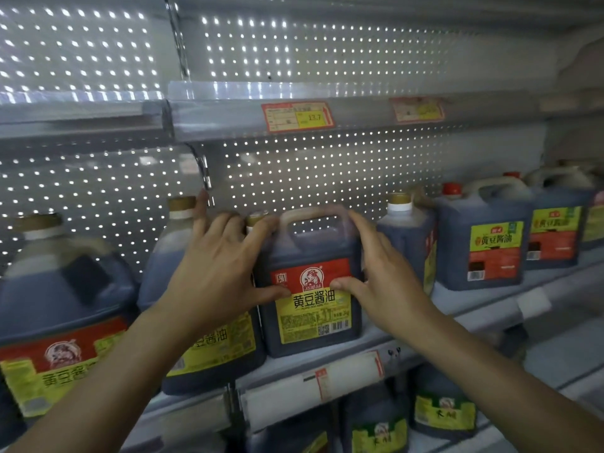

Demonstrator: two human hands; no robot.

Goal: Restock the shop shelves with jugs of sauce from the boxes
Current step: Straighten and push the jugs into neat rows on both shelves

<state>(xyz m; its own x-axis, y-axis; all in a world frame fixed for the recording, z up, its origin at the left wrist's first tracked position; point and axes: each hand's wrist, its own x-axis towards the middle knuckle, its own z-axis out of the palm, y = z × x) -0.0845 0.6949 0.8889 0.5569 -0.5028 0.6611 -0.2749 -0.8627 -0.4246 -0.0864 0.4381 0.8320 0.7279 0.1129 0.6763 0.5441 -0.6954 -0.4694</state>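
While both hands bracketed the middle jug (310, 282) on the shelf (457, 308), the risk lay mostly in how crowded that row was. The left hand (215, 266) lay spread against the jug's left shoulder, fingers reaching up toward its gold cap (256, 220) and thumb pressed on the red-and-yellow label (313, 299); the right hand (376, 273) lay flat along the right side, fingers extended up near the handle (313, 217) and thumb also on the label. Neither hand curled round the handle, so the jug seemed to be steered by pressure alone, not carried.

It stood upright near the shelf's front edge, touching or almost touching the neighbouring jug on its left (202, 322); a white-capped jug (408, 243) stood just behind and to its right. A hard shove backward could have knocked that rear jug against the perforated back panel (294, 165) or tipped it. A sideways push could have nudged the left neighbour, which already sat close to the lip, toward the edge. Because the palms only squeezed smooth plastic, a slip might have let the heavy jug rock forward off the shelf onto the jugs on the lower shelf (441, 416). Twisting it could also have turned the label away from the aisle. The red-capped jug (483, 240) to the right stood well apart and looked safe.
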